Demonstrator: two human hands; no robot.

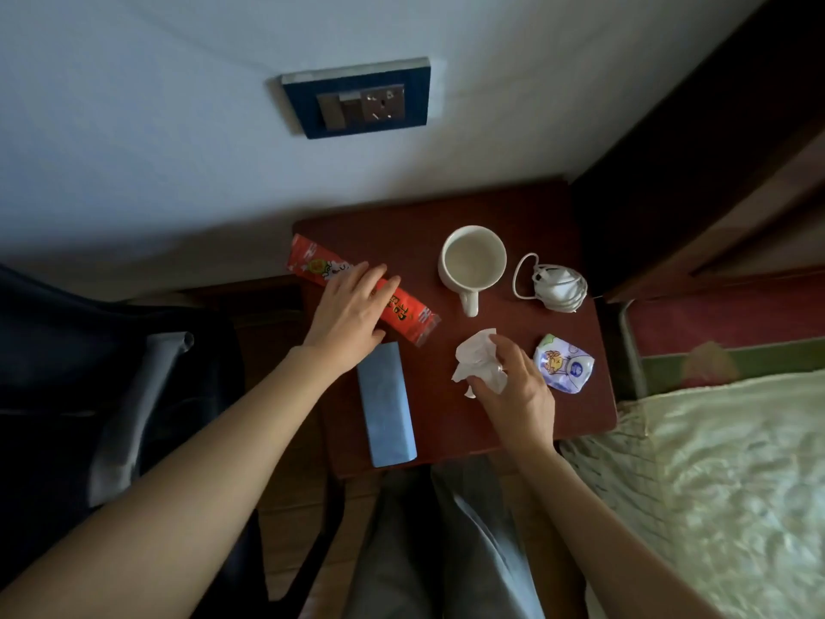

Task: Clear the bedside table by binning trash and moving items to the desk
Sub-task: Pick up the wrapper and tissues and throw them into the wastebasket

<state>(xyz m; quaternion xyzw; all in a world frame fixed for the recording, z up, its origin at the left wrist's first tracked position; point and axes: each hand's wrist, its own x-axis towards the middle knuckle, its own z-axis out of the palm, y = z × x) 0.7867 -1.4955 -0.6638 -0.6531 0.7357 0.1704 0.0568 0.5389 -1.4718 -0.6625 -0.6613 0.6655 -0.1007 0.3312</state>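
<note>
Both your hands are down on the dark red bedside tabletop (446,422), wedged between a wall and the bed (723,475), with nothing binned yet. Your left hand (352,306) lies flat across the red snack wrapper (402,308), fingers straight and spread, pressing rather than gripping. Your right hand (518,390) has its grip curled around the crumpled white tissue (477,364) near the front of the tabletop.

The wrapper is slick and long, and its far end already overhangs the left edge; a sliding pull from a flat palm could send it off the side. The tissue is loose and ragged, so a partial pinch may shed a scrap as you lift.

The white mug (473,261) stands just behind both hands, handle toward you; I cannot tell if it holds liquid. A careless wrist sweep could tip it towards the coiled white charger and cable (556,283) beside it.

The crumpled purple-and-white packet (564,361) sits just right of your right hand, close to the bed-side edge, and could be nudged off. The blue rectangular pack (386,404) overhangs the front edge near your left wrist.
</note>
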